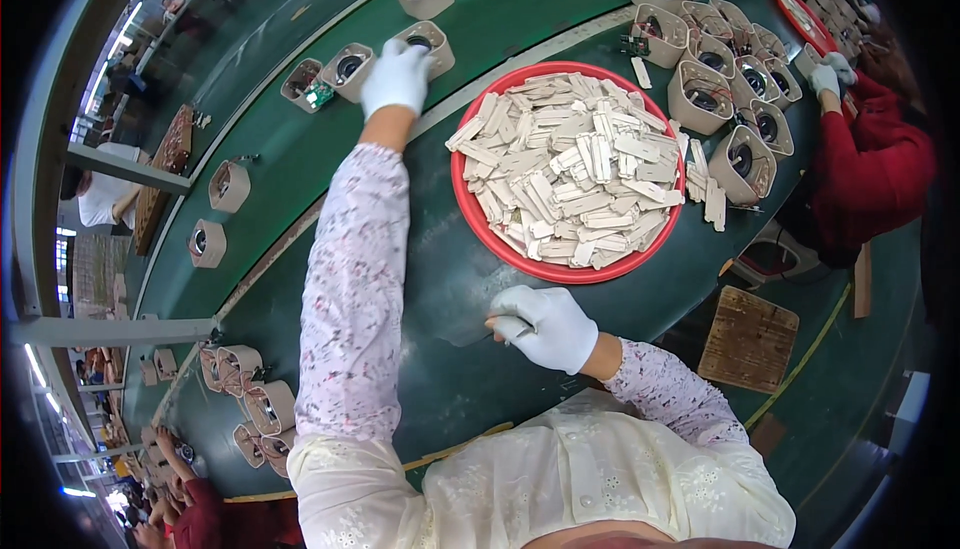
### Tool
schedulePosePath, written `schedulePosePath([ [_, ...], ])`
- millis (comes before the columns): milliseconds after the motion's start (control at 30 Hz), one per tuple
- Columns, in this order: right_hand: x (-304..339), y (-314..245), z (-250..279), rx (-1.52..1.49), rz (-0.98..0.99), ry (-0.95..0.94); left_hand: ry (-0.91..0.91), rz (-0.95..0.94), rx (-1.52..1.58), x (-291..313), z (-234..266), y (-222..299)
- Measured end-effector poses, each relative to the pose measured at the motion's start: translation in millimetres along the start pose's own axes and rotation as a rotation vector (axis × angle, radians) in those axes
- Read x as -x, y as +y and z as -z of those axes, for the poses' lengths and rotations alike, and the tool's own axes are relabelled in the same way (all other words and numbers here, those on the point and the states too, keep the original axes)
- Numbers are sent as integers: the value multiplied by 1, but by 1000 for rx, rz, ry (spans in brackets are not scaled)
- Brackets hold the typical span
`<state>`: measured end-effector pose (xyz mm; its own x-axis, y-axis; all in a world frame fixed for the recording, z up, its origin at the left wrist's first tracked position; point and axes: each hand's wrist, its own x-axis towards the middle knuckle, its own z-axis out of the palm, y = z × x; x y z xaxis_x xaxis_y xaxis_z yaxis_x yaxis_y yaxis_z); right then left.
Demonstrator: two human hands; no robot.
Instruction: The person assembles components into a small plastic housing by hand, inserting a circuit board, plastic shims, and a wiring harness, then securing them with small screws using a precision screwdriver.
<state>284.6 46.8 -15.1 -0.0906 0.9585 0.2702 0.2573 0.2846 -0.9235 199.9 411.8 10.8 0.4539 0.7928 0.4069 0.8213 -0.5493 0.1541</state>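
Note:
My left hand [396, 77], in a white glove, reaches far across to the green conveyor belt. Its fingers close over the near left side of a beige speaker housing [440, 50], whose black round part shows inside. Beside that hand sit another housing [347, 71] and one with a lit green circuit board [319, 96]. My right hand [548, 331], also gloved, is curled above the dark green table in front of me. A thin dark piece pokes from its fingers; its kind is hidden. A red round tray [470, 211] heaped with flat whitish strips [575, 164] lies between my hands.
Several beige housings [700, 94] crowd the table right of the tray, with loose strips [714, 204] alongside. More housings [268, 407] stand at the lower left. A co-worker in red [870, 169] sits at right. A wooden stool [748, 339] stands beside the table.

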Motion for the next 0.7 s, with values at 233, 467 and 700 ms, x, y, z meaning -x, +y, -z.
schedulePosePath([
  [233,-4,-6,-1,52,58,1,6,93,-73,16,14,-2],
  [467,8,-14,6,-103,-86,157,-54,-188,35,216,117,19],
  [700,-1,-37,-30,20,61,201,-183,-258,499,375,188,75],
])
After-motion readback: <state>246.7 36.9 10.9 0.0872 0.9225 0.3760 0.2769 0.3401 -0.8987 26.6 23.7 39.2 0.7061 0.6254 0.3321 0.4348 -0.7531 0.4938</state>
